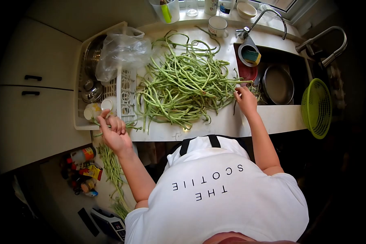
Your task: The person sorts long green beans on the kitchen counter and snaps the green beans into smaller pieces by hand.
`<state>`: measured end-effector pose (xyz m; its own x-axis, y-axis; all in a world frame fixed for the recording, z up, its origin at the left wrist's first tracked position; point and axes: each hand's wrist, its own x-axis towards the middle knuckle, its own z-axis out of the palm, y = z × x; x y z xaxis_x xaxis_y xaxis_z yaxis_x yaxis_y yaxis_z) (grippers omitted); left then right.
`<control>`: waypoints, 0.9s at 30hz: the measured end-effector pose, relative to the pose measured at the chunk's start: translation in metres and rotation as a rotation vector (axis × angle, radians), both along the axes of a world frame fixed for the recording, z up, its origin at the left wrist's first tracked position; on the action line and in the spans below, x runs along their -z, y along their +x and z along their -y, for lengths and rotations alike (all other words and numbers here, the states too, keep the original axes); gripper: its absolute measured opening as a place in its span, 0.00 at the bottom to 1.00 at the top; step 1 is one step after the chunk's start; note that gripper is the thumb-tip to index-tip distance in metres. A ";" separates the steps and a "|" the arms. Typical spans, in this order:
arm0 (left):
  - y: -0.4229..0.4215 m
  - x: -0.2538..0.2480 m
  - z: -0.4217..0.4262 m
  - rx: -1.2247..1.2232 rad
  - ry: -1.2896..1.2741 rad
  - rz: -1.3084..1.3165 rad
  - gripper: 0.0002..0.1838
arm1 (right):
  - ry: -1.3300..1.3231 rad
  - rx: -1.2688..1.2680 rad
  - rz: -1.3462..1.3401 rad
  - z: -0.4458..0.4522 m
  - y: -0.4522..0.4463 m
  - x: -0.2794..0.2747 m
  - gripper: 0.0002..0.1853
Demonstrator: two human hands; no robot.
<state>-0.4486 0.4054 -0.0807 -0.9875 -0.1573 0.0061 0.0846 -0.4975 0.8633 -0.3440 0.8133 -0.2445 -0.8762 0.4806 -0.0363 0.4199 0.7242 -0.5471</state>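
Observation:
A large tangled pile of long green beans (187,81) covers the middle of the white counter (227,122). My left hand (114,131), palm up beside the dish rack, has its fingers curled round a few green beans (130,126) whose ends stick out on both sides. At the pile's right edge, by the sink, my right hand (245,96) pinches the end of a bean between thumb and fingers. More long beans (111,162) lie on the lower surface at the left, below my left hand.
The dish rack (127,95) holds a plastic bag (120,53), lids and cups. A sink (301,67) with a pan (277,84) lies at right, a green colander (316,107) at its edge. A mug (218,27) stands behind the pile. Bottles (83,155) are at lower left.

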 end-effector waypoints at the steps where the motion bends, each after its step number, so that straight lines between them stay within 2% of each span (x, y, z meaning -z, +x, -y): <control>1: 0.000 0.001 -0.004 -0.007 0.029 0.021 0.17 | 0.069 0.008 -0.004 0.000 -0.004 0.008 0.07; 3: -0.002 0.003 -0.006 -0.014 0.062 0.037 0.17 | 0.143 0.017 -0.014 -0.003 -0.011 0.018 0.08; 5: -0.002 0.007 -0.005 0.110 -0.008 0.027 0.17 | 0.246 -0.072 0.000 -0.009 -0.017 0.024 0.11; 6: -0.002 0.007 -0.006 0.144 -0.053 -0.002 0.17 | 0.305 -0.105 -0.078 -0.012 -0.020 0.024 0.11; 7: -0.002 0.005 -0.008 0.142 -0.052 -0.005 0.17 | 0.307 -0.107 -0.080 -0.007 -0.023 0.006 0.11; 9: 0.000 0.001 -0.015 0.148 -0.136 0.011 0.17 | -0.041 0.068 -0.151 0.003 -0.025 -0.025 0.11; 10: 0.001 0.001 -0.021 0.144 -0.136 0.013 0.17 | -0.353 0.081 -0.144 -0.002 -0.026 -0.025 0.12; 11: 0.002 0.002 -0.028 0.162 -0.134 0.060 0.17 | -0.354 0.079 -0.140 0.000 -0.025 -0.031 0.12; 13: 0.005 0.007 -0.043 0.259 -0.194 0.146 0.18 | -1.003 -0.078 -0.270 0.013 -0.025 -0.072 0.13; 14: 0.007 0.012 -0.051 0.337 -0.257 0.185 0.19 | -1.099 -0.131 -0.320 0.021 -0.023 -0.085 0.13; 17: 0.013 0.027 -0.088 0.640 -0.413 0.133 0.21 | -1.130 -0.234 -0.386 0.058 -0.013 -0.126 0.12; 19: 0.013 0.031 -0.109 0.837 -0.299 0.161 0.23 | -0.933 -0.409 -0.245 0.084 -0.007 -0.146 0.09; 21: 0.012 0.026 -0.123 0.827 -0.145 0.464 0.23 | -0.660 -0.703 -0.322 0.106 -0.007 -0.141 0.07; 22: 0.008 0.027 -0.121 0.822 -0.152 0.464 0.23 | -0.580 -0.755 -0.320 0.116 -0.007 -0.148 0.07; 23: 0.004 0.030 -0.118 0.808 -0.017 0.500 0.23 | -0.451 -0.822 -0.277 0.119 -0.007 -0.142 0.07; 24: 0.001 0.030 -0.114 0.791 0.119 0.534 0.22 | -0.466 -0.810 -0.287 0.122 -0.005 -0.136 0.07; 27: 0.000 0.024 -0.101 0.809 0.168 0.450 0.21 | -0.473 -0.793 -0.280 0.117 -0.002 -0.135 0.07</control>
